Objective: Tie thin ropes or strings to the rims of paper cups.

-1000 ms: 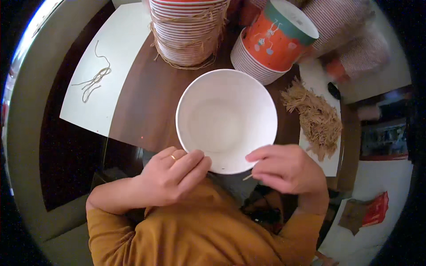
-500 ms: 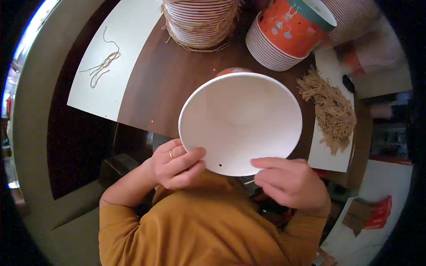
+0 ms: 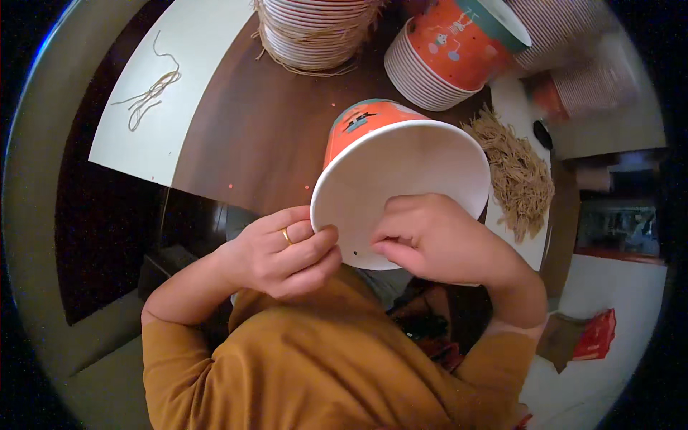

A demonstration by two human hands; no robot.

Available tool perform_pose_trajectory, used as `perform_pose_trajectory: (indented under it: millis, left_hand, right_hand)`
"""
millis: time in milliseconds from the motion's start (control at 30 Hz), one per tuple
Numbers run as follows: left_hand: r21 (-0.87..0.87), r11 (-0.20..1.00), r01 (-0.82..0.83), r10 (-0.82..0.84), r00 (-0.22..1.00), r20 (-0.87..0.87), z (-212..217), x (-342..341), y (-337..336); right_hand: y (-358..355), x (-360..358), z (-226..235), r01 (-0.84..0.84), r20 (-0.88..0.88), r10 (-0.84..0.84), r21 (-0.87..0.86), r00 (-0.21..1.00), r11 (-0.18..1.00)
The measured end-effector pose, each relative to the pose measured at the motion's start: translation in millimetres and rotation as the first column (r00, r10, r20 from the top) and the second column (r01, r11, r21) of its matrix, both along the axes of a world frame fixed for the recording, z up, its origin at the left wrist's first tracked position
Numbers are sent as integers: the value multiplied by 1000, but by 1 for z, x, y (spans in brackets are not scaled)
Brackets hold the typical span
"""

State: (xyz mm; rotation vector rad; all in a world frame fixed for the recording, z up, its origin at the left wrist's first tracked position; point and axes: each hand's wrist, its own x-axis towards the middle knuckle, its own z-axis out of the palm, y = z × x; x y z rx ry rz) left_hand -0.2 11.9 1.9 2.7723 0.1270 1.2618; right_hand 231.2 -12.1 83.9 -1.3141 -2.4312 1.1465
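Observation:
A round paper bucket (image 3: pixel 401 172), white inside and orange with a printed pattern outside, is tilted with its mouth toward me. My left hand (image 3: pixel 290 251), with a ring on one finger, grips its left rim between thumb and fingers. A small dark hole shows in the wall close to the near rim. Just right of that hole, my right hand (image 3: pixel 430 236) reaches in over the bucket's mouth, thumb and fingers pinched together. Whatever the pinch holds, if anything, is too small to make out.
Stacked paper buckets (image 3: pixel 430 72) stand at the back right, and a stack wound with twine (image 3: pixel 315 36) at the back. A heap of cut twine (image 3: pixel 516 175) lies on the right, a few loose strands (image 3: pixel 152 93) on the white board at left. Small orange dots lie on the brown table (image 3: pixel 236 136).
My right hand has moved from the near rim to over the bucket's mouth, beside the hole. The bucket has tipped, showing more of its orange outside. My left hand keeps its hold.

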Motion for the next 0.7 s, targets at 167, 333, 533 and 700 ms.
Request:
perform_pose_trajectory:
  millis: [167,333,533,700]
  left_hand:
    - [-8,1000,-7,7,1000,4,-1,0,1]
    - [0,1000,-2,2,1000,14,-2,2,1]
    - [12,1000,6,-6,1000,13,-3,3,1]
    - [8,1000,22,-22,1000,18,-4,5,-1]
  right_hand:
    - [5,1,-1,-6,34,7,-13,999,1000]
    - [6,0,-5,-22,24,22,10,999,1000]
    - [4,1,-7,-33,63,31,28,998,999]
    - [1,1,-8,-39,94,35,34,995,999]
